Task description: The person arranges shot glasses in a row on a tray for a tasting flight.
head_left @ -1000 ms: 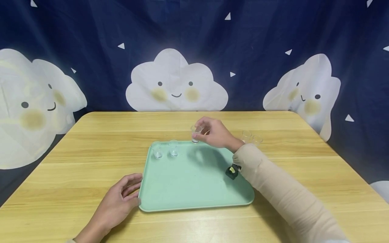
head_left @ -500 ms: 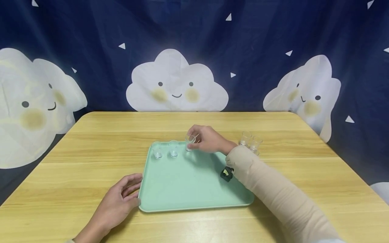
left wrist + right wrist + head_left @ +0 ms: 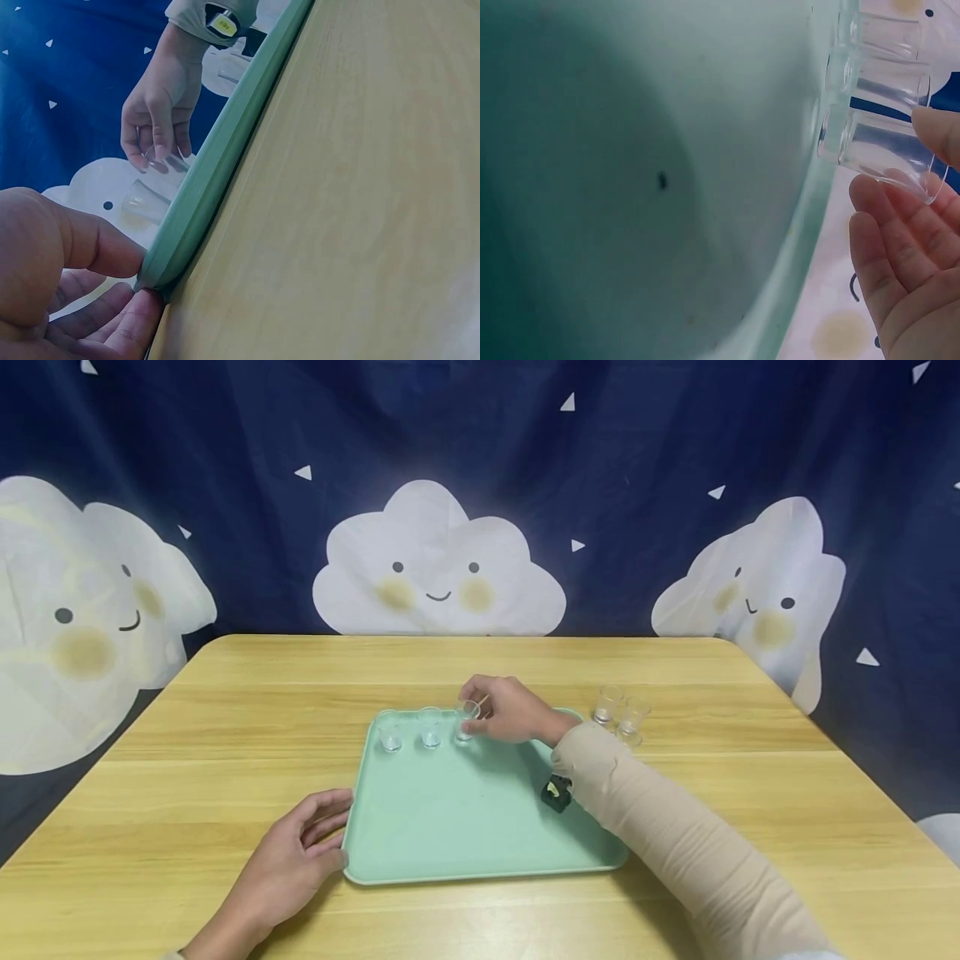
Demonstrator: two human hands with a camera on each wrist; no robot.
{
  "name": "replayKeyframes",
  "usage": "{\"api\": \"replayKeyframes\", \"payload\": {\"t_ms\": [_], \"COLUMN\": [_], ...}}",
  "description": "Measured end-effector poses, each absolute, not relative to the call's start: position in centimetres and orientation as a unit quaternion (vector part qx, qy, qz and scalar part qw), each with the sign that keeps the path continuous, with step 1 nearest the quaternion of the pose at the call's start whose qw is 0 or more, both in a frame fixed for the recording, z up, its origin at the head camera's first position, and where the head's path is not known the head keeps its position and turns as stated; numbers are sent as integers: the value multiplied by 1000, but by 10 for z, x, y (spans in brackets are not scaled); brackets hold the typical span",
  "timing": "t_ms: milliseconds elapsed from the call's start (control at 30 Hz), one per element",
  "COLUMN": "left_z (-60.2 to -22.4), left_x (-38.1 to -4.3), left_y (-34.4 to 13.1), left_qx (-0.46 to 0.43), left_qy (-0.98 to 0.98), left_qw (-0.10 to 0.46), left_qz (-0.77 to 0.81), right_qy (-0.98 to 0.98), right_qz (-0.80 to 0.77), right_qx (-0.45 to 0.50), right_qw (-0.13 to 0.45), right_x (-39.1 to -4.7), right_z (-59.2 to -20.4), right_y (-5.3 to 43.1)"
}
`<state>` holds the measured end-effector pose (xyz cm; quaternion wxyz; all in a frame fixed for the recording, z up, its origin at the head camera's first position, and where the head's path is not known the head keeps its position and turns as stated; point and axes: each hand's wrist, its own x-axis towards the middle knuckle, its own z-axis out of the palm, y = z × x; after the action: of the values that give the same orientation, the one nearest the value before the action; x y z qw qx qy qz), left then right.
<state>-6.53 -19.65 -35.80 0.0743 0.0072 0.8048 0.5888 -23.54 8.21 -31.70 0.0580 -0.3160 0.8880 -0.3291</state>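
Note:
My right hand (image 3: 510,710) holds a clear shot glass (image 3: 885,150) by its upper part, between thumb and fingers. Its base is right at the green tray (image 3: 480,810) near the back rim. Left of it, two matching shot glasses, the nearer one (image 3: 430,729) and the outer one (image 3: 389,732), stand upright along that rim. My left hand (image 3: 288,852) rests against the tray's left side near the front corner, fingers relaxed, with thumb and fingertips touching the edge (image 3: 202,187).
More clear shot glasses (image 3: 609,704) stand close together on the wooden table (image 3: 225,735), just beyond the tray's back right corner. A dark wrist device (image 3: 557,793) hangs below my right sleeve, over the tray. A blue curtain with clouds (image 3: 438,568) hangs behind the table.
My right hand has moved slightly left and nearer to me, lowering its shot glass from behind the rim to the tray beside the other two. My left hand has stayed in place.

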Motion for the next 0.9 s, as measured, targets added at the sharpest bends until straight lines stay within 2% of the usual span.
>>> {"api": "replayKeyframes", "payload": {"t_ms": [900], "left_z": [-357], "left_x": [-65], "left_y": [-197], "left_qx": [9], "left_qy": [801], "left_qw": [76], "left_qz": [594], "right_qy": [888], "right_qz": [-324], "right_qx": [-315], "right_qw": [91], "right_x": [-234], "right_z": [-315], "right_y": [83]}}
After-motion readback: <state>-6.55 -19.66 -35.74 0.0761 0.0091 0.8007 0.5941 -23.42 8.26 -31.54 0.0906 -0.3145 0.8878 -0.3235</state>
